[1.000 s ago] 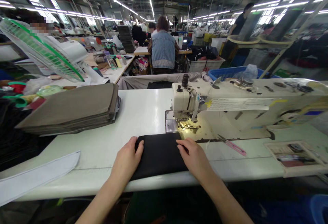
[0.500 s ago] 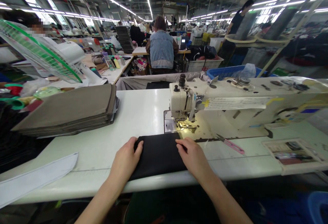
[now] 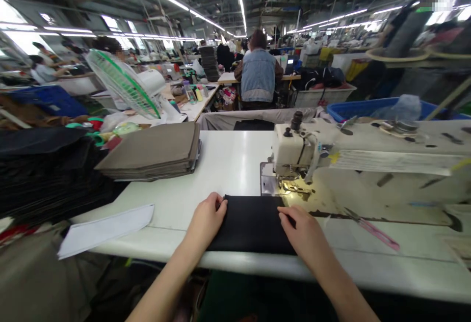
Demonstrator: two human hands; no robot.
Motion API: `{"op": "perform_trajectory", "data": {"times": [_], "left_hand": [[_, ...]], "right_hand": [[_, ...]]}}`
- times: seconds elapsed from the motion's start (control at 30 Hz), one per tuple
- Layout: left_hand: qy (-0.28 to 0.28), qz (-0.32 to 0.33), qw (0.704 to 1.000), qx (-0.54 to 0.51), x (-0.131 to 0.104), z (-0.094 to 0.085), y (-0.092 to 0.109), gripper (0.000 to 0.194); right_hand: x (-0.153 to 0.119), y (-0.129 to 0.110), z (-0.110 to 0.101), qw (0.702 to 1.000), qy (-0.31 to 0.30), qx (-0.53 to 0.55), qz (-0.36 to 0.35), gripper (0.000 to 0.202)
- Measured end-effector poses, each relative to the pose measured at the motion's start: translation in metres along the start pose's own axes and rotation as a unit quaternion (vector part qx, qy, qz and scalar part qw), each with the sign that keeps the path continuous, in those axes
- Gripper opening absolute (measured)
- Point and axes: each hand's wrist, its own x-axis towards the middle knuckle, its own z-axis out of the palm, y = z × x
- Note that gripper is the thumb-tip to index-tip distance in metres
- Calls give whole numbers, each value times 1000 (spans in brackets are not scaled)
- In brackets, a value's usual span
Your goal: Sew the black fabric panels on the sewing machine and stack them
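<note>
Black cloth (image 3: 253,226) flat on tabletop (image 3: 224,165), seemingly longer crosswise, between both grips: left hand (image 3: 207,220) pinching its far-left corner, right hand (image 3: 303,228), nearer the sewing machine (image 3: 290,152) just beyond, pinching its far-right corner.

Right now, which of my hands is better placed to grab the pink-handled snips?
Probably your right hand: the pink-handled snips lie on its side, while your left hand is farther off, across the black fabric. Both are on that fabric, though.
</note>
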Motion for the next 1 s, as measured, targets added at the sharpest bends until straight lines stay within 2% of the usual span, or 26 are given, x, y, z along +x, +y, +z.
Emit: {"op": "perform_trajectory", "data": {"times": [0.33, 0.47, 0.57, 0.63, 0.7, 0.77, 0.83, 0.9, 1.0], "left_hand": [[-7, -5, 1000, -16, 0, 4, -5, 17], [-23, -8, 1000, 14, -2, 3, 0, 14], [-28, -9, 997, 70, -7, 3, 3, 10], [0, 31, 993, 113, -8, 2, 1, 18], [25, 147, 979, 142, -6, 0, -2, 29], [-2, 296, 945, 143, -2, 1, -4, 38], [-45, 373, 917, 135, 0, 6, -2, 38], [-41, 363, 920, 143, -3, 17, 3, 35], [26, 323, 930, 171, -17, 36, 5, 39]], "right_hand": [[-1, 8, 2, 1000, -12, -6, -2, 32], [-3, 6, 2, 999, -16, -30, -12, 28], [-3, 1, -2, 995, -10, -95, -37, 24], [-1, -2, -4, 988, -6, -127, -87, 25], [3, -5, -2, 981, -19, -118, -156, 37], [8, -10, 7, 975, -44, -94, -197, 52], [9, -17, 19, 978, -55, -93, -179, 53], [7, -26, 32, 984, -36, -114, -135, 42], [-2, -31, 41, 982, -3, -150, -119, 41]]}}
